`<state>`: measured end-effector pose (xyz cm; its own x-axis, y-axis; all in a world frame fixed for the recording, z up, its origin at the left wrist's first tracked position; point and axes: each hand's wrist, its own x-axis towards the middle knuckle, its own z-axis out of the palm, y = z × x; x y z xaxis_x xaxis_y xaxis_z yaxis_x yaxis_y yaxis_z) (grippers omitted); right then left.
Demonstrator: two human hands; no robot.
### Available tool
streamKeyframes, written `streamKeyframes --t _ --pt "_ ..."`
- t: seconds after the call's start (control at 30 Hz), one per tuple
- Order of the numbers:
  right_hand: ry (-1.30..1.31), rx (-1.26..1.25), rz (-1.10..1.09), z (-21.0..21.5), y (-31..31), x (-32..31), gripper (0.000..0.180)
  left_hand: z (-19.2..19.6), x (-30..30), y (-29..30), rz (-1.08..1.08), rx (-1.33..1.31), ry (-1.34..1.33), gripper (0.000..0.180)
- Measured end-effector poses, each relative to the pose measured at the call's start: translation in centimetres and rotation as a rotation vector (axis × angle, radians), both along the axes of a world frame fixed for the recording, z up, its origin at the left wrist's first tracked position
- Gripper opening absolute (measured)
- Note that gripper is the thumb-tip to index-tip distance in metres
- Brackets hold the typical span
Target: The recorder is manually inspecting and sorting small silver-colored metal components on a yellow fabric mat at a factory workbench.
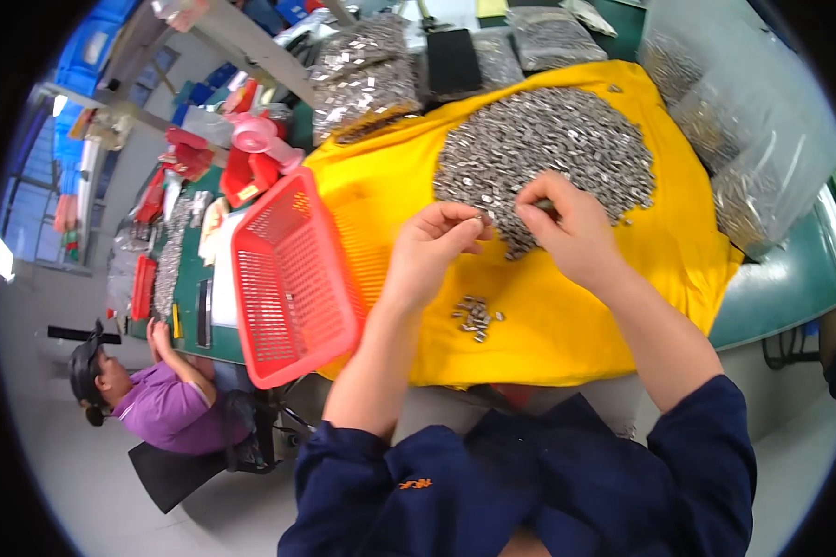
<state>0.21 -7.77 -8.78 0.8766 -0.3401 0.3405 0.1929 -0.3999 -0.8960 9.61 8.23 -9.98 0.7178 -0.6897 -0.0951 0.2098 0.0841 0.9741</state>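
The left hand has its fingertips pressed together on one small silvery metal piece at the near edge of the big heap of metal pieces, which lies on a yellow cloth over the worktop. The right hand is also pinched shut, on what looks like a thin dark tool or another piece (too small to tell which). A little sorted cluster sits well apart from the heap, nearer the body. The likely trouble: a piece this small could slip from the pinch and fall back into the heap, or a wrist could brush the cluster and scatter it down the cloth's front edge. The red basket stands just beside the left forearm, so a sideways sweep could nudge it.
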Motion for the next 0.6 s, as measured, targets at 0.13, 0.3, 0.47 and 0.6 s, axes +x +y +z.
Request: streamKeyframes --t 0.13,0.3,0.47,0.6 --pt "0.058 0.136 0.085 0.3 0.4 -0.4 0.006 -0.3 -0.4 -0.1 0.012 -0.361 0.279 0.008" --pt "0.073 0.17 0.117 0.4 0.6 -0.4 0.005 -0.7 -0.7 -0.2 0.046 -0.462 0.389 0.008" --pt "0.038 0.144 0.125 -0.1 0.6 -0.2 0.004 -1.2 -0.6 -0.4 0.007 -0.41 0.399 0.009" --pt "0.053 0.229 0.165 0.3 0.6 -0.2 0.005 -1.2 -1.1 -0.6 -0.014 -0.282 0.258 0.012"
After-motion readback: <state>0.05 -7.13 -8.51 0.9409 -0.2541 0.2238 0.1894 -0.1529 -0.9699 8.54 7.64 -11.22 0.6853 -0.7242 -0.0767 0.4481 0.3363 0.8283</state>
